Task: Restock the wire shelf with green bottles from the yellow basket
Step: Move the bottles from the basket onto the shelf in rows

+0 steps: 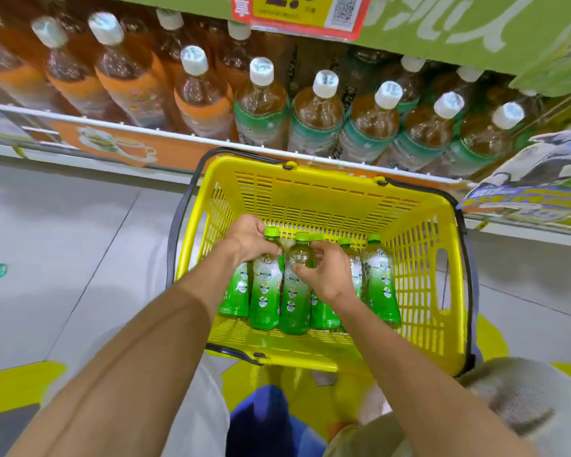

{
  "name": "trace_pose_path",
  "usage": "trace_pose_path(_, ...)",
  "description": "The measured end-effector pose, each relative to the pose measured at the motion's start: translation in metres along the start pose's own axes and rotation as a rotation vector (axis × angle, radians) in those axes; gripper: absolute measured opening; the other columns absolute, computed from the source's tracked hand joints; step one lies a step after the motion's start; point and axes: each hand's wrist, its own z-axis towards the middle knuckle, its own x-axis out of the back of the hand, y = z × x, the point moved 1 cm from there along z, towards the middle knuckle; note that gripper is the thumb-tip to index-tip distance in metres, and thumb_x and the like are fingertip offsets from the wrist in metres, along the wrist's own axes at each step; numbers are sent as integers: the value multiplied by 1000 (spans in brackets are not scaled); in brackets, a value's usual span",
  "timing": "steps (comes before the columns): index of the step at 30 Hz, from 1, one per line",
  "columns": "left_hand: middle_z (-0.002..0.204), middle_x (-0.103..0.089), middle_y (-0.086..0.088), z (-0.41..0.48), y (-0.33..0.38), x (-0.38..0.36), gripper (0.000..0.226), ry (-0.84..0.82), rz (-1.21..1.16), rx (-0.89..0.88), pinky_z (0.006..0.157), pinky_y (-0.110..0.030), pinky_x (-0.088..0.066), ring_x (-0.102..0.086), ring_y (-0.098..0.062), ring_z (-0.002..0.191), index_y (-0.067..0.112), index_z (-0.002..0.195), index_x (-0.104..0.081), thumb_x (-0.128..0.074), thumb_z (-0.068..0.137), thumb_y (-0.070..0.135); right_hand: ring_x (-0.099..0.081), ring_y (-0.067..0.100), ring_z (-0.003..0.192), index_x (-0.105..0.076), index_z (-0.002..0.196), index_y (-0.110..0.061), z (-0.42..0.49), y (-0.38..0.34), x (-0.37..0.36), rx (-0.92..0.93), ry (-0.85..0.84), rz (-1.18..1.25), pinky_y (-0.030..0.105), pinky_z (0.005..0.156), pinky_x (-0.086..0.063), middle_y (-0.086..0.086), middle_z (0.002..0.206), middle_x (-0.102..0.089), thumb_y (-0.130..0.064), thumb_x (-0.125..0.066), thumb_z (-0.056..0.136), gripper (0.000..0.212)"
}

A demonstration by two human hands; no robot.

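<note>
A yellow basket (310,192) stands on the floor in front of the shelf. Several green bottles with green caps stand upright in its near half. My left hand (249,239) is closed around the neck of one green bottle (265,291) at the left of the row. My right hand (323,268) grips the shoulder of the neighbouring green bottle (294,305). Another green bottle (381,285) stands free at the right end. The wire shelf (211,140) runs across the top of the view, just beyond the basket.
The shelf holds large white-capped tea bottles, orange-labelled (201,103) on the left and green-labelled (317,123) on the right. A price sign (297,14) hangs above. Grey floor tiles (63,225) lie left of the basket. My knees are below the basket.
</note>
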Motion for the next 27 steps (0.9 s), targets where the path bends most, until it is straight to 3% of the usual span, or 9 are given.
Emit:
trace_pose_path(3,67,-46,-1,-5,0,0,49,12,-5,-22,69,-34,-45,-44,-20,64,20,68,-49,-97,56,24,-60,26,107,-58,134,-2,6,-2,2,-49,-40,52,32,91,-54,11,117,-64,-31,-90,72,75)
trace_pose_path(5,69,-43,0,-12,-1,0,51,17,-35,-24,66,-33,-39,-42,-20,66,20,71,-46,-96,60,25,-61,21,103,-59,133,-3,9,-5,9,-56,-99,41,21,80,-52,7,113,-65,-31,-91,71,75)
trace_pose_path(8,95,-54,-1,-24,-1,-9,60,-39,-63,-36,81,-37,-47,-59,-27,98,13,108,-54,-95,66,24,-57,17,111,-56,136,-4,12,-4,18,-85,-177,87,18,83,-45,4,120,-61,-28,-90,72,76)
trace_pose_path(11,142,-50,-9,-36,1,-21,90,-48,-111,-59,104,-36,-43,-47,-29,133,11,146,-40,-91,71,18,-49,20,123,-46,138,-7,3,-1,23,-108,-224,195,24,96,-42,6,132,-53,-28,-90,73,81)
trace_pose_path(16,152,-43,-6,-53,-1,-26,92,-27,-192,-115,100,-27,-35,-40,-23,135,14,148,-39,-90,72,14,-48,27,131,-46,136,-8,-17,3,28,-67,-155,290,40,111,-42,12,140,-52,-27,-91,71,82)
trace_pose_path(20,144,-49,-6,-71,13,-9,96,-47,-267,-180,107,-32,-42,-42,-25,137,15,142,-47,-97,60,16,-49,22,129,-48,139,-6,-35,-3,52,33,-103,295,31,105,-41,12,141,-54,-26,-92,71,83)
trace_pose_path(22,136,-50,-5,-82,26,2,88,-55,-293,-208,89,-20,-46,-45,-22,129,21,134,-48,-96,62,8,-51,21,129,-51,138,-7,-41,-11,71,81,-96,295,25,105,-43,10,138,-57,-26,-93,70,82)
trace_pose_path(24,141,-47,-6,-95,42,15,90,-63,-316,-249,81,-19,-43,-42,-20,131,21,136,-49,-97,61,9,-55,16,119,-55,133,-9,-48,-25,95,138,-69,272,8,92,-41,1,125,-61,-24,-93,69,76)
trace_pose_path(27,139,-40,5,-123,72,39,94,-78,-323,-334,92,-24,-38,-36,-12,131,14,149,-42,-92,70,8,-56,9,110,-58,133,-9,-55,-48,134,233,8,241,-1,81,-38,-6,117,-60,-29,-95,65,80)
